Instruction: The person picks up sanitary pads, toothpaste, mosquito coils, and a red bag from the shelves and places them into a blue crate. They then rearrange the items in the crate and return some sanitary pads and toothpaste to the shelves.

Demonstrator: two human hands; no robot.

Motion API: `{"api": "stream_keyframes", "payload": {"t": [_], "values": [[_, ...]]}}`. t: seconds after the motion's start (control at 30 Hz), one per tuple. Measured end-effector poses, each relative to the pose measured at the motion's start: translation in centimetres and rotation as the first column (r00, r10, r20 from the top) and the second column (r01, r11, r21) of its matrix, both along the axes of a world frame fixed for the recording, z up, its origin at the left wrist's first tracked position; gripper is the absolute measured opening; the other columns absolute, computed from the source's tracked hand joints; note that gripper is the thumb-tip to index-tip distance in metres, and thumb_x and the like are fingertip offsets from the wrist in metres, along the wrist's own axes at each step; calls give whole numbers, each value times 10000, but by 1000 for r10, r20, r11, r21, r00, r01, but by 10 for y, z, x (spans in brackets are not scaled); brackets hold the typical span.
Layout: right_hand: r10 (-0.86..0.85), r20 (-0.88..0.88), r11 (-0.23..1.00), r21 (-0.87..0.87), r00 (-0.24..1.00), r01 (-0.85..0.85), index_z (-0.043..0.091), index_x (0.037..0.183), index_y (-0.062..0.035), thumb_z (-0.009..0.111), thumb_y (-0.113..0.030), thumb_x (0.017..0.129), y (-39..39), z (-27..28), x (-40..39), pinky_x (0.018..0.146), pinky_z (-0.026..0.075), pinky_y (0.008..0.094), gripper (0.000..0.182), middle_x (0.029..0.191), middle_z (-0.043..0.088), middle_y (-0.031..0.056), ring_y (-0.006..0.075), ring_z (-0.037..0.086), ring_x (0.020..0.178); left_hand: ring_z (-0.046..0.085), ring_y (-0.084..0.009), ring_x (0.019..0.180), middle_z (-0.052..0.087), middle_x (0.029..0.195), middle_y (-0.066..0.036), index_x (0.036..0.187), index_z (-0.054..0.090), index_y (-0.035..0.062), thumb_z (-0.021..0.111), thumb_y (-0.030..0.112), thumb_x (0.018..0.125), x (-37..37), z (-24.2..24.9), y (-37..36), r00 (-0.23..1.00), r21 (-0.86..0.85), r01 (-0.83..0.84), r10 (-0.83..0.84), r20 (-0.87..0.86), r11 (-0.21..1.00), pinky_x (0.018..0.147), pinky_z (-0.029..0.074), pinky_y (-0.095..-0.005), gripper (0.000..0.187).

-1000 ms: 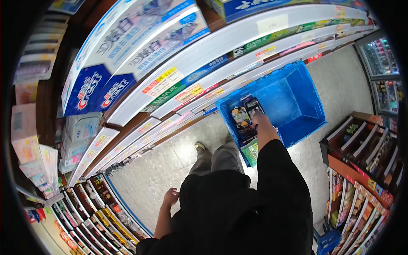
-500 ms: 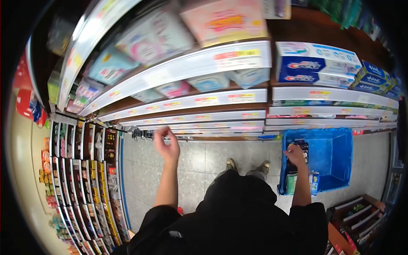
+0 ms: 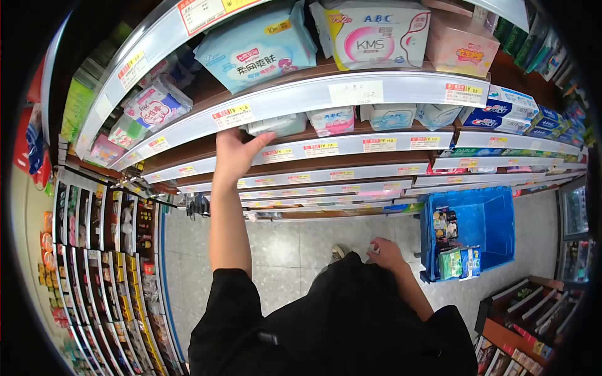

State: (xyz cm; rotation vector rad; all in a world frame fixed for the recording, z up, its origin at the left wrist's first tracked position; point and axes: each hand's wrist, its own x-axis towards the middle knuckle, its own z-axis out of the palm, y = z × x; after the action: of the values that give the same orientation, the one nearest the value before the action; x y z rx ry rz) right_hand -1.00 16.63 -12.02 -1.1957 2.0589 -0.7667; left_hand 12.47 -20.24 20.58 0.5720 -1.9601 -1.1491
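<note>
My left hand (image 3: 237,155) reaches into the second shelf level, its fingers partly hidden under the upper shelf's edge and its thumb apart from them. It is at the left end of a pale green package (image 3: 283,125); whether it grips the package cannot be made out. A pink and white ABC package (image 3: 332,121) sits to the right on that level. My right hand (image 3: 385,253) hangs low beside my body, fingers loosely curled. A small pale thing shows at its fingertips, too small to name.
A blue crate (image 3: 483,225) on the floor at the right holds several packages. Price-tagged shelf edges (image 3: 351,94) curve across the front. More stocked shelving (image 3: 113,263) stands at the left, and a low rack (image 3: 520,307) at the lower right.
My left hand has moved up and forward from above the floor into the shelf. My right hand has left the blue crate and moved left toward my body. The view has shifted.
</note>
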Motion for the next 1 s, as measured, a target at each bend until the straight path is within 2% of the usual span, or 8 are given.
{"api": "stream_keyframes", "payload": {"t": [0.07, 0.17, 0.3, 0.37, 0.43, 0.6, 0.77, 1.0], "values": [[-68, -27, 998, -19, 997, 68, 643, 1018, -69, 716, -239, 767, -5, 11, 5, 726, 521, 430, 311, 861, 665, 115, 334, 649, 813, 610, -196, 999, 620, 1145, -122, 1164, 568, -68, 809, 31, 721, 3, -20, 6, 979, -172, -128, 98, -177, 977, 895, 483, -326, 513], [-273, -209, 933, -295, 939, 206, 629, 1044, -60, 749, -226, 731, -7, 13, 8, 712, 519, 420, 374, 929, 638, 144, 322, 634, 825, 595, -272, 1025, 611, 1053, -153, 1128, 564, -34, 719, -36, 686, 18, -39, 33, 916, -670, -385, 175, -360, 634, 913, 466, -368, 468], [-311, -356, 812, -581, 881, 52, 553, 1207, -33, 763, -238, 739, -8, 100, 6, 861, 491, 452, 552, 1233, 567, 180, 349, 581, 1053, 596, -227, 980, 616, 1035, -142, 1170, 517, -17, 709, 4, 758, 33, -114, 96, 962, -431, -188, 79, -260, 883, 844, 478, -342, 455], [-228, -346, 778, -627, 910, -43, 505, 1272, -29, 773, -277, 735, -7, 119, 1, 957, 436, 494, 649, 1311, 528, 165, 333, 546, 1130, 592, -141, 882, 633, 976, -90, 1136, 540, -2, 741, 51, 793, 18, -146, 147, 982, 36, -121, 114, 150, 992, 773, 486, -283, 401], [-115, -407, 836, -533, 906, -133, 478, 1304, -38, 783, -306, 714, -5, 140, -4, 1001, 398, 508, 716, 1308, 523, 163, 331, 527, 1159, 580, -88, 815, 639, 918, -35, 1108, 561, 11, 764, 96, 810, 2, -185, 183, 926, 292, -6, -105, 363, 956, 719, 480, -240, 370], [61, -288, 934, -321, 956, -157, 464, 1314, -46, 794, -325, 647, 37, 104, -49, 1024, 386, 475, 795, 1219, 548, 167, 351, 526, 1136, 573, -71, 825, 637, 944, -30, 1134, 569, 16, 710, 76, 861, -54, -242, 269, 912, 747, 141, -380, 157, 650, 720, 476, -229, 313], [-358, -324, 901, -366, 876, 233, 484, 1200, -27, 805, -273, 578, 109, 58, -144, 833, 483, 462, 741, 1069, 580, 200, 396, 588, 957, 567, -79, 841, 615, 1073, -29, 1173, 560, 50, 658, 79, 895, -105, -255, 293, 834, 671, 245, -505, 223, 700, 694, 474, -220, 297], [-627, -249, 634, 387, 738, 669, 401, 1216, -25, 793, -288, 627, 191, -59, -311, 876, 513, 431, 754, 1077, 607, 200, 372, 610, 1042, 609, -98, 772, 671, 937, -10, 1076, 625, 69, 675, 145, 880, -111, -285, 296, 719, 473, 109, -398, 569, 874, 651, 482, -244, 216]]}}
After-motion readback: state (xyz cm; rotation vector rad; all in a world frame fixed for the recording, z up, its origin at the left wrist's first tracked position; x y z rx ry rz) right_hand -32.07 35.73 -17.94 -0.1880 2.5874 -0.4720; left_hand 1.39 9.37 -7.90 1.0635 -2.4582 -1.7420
